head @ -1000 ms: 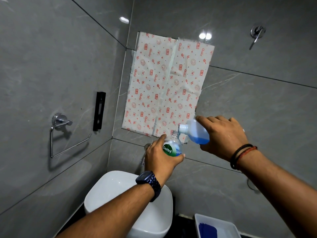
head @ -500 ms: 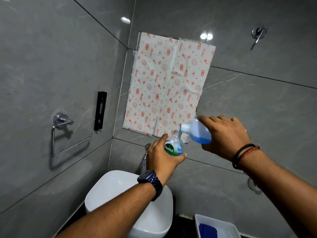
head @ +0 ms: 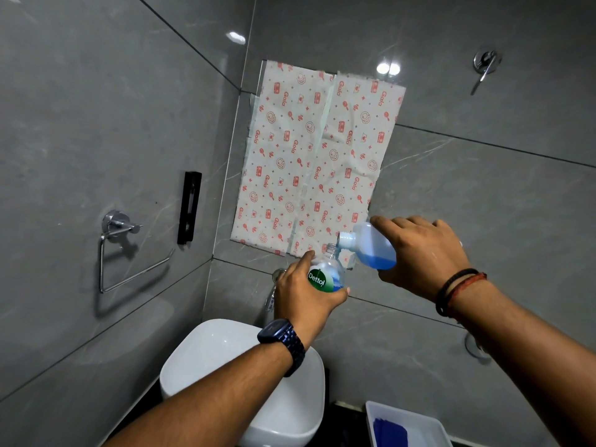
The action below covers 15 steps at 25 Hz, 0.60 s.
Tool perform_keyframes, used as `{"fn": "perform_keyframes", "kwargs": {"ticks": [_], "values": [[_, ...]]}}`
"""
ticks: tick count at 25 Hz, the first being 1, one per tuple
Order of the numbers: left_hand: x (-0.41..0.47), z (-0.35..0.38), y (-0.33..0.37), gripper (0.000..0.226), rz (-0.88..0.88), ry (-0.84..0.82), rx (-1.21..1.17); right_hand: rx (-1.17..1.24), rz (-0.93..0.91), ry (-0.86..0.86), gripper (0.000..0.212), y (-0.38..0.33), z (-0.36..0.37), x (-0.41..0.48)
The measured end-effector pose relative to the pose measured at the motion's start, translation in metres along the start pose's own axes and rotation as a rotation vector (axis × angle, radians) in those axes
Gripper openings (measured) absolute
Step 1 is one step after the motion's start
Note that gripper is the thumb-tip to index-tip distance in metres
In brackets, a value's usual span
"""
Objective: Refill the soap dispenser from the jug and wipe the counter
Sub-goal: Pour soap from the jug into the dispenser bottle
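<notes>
My left hand grips a clear soap dispenser bottle with a green Dettol label, its neck open and pointing up. My right hand holds a translucent jug tipped on its side, blue liquid pooled in its lower part. The jug's mouth sits just above and to the right of the dispenser's neck. Both are held up in the air above a white basin. A blue cloth lies in a white tray at the bottom right.
Grey tiled walls surround the corner. A patterned paper sheet covers the wall ahead. A chrome towel ring and a black bracket are on the left wall. A tap shows behind my left hand. A dark counter carries the basin and tray.
Both hands keep the same pose with the jug tipped over the dispenser; only the view has shifted slightly.
</notes>
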State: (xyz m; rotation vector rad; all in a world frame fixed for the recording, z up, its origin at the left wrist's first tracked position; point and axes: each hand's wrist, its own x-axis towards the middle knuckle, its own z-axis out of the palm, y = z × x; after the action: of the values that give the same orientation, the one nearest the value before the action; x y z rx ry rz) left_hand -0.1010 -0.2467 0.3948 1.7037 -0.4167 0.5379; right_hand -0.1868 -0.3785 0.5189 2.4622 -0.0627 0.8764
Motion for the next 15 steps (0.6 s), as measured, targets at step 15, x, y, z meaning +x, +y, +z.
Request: {"fn": "perform_keyframes", "kwargs": {"ticks": [15], "values": [[0.0001,-0.0014,-0.0012,0.09,-0.01,-0.02,-0.011,0.0,0.0,0.0,0.079,-0.0009,0.0014,0.0004]]}}
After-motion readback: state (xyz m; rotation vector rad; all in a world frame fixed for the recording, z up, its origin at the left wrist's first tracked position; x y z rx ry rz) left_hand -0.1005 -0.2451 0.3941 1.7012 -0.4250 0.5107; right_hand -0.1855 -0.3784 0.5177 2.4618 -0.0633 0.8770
